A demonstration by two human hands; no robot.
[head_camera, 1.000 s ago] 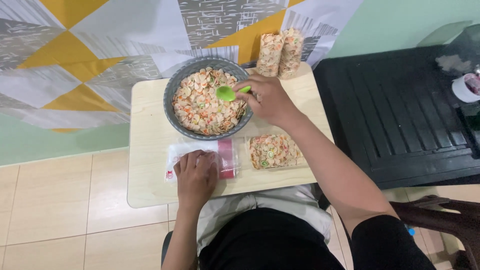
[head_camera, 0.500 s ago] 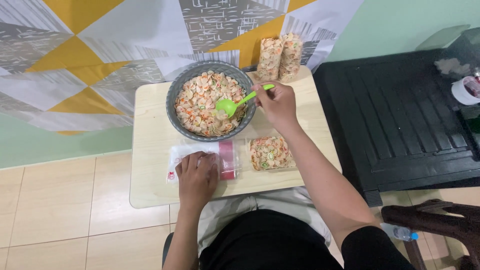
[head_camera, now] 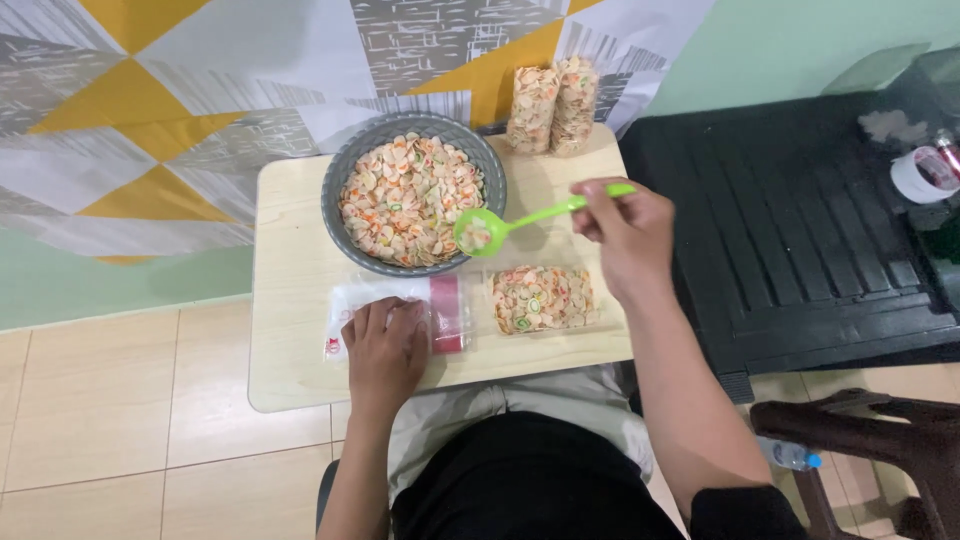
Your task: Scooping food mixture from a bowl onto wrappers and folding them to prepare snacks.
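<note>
My right hand (head_camera: 625,235) grips the handle of a green plastic spoon (head_camera: 500,226); its bowl, holding a few crackers, hovers over the near rim of a grey bowl (head_camera: 340,170) full of small pale, orange and green crackers. A clear plastic bag (head_camera: 543,298), partly filled with the same crackers, lies flat on the small wooden table (head_camera: 290,330) just below the spoon. My left hand (head_camera: 385,350) rests flat on a stack of empty clear bags with a red strip (head_camera: 445,315).
Two filled, upright cracker bags (head_camera: 553,105) stand at the table's far edge. A black slatted table (head_camera: 800,220) with a white cup (head_camera: 925,175) sits to the right. A dark chair (head_camera: 880,450) and a bottle are at lower right. Tiled floor lies to the left.
My right hand has drawn the green spoon out of the cracker pile and back towards me, to the bowl's near rim. The left hand has stayed on the bag stack.
</note>
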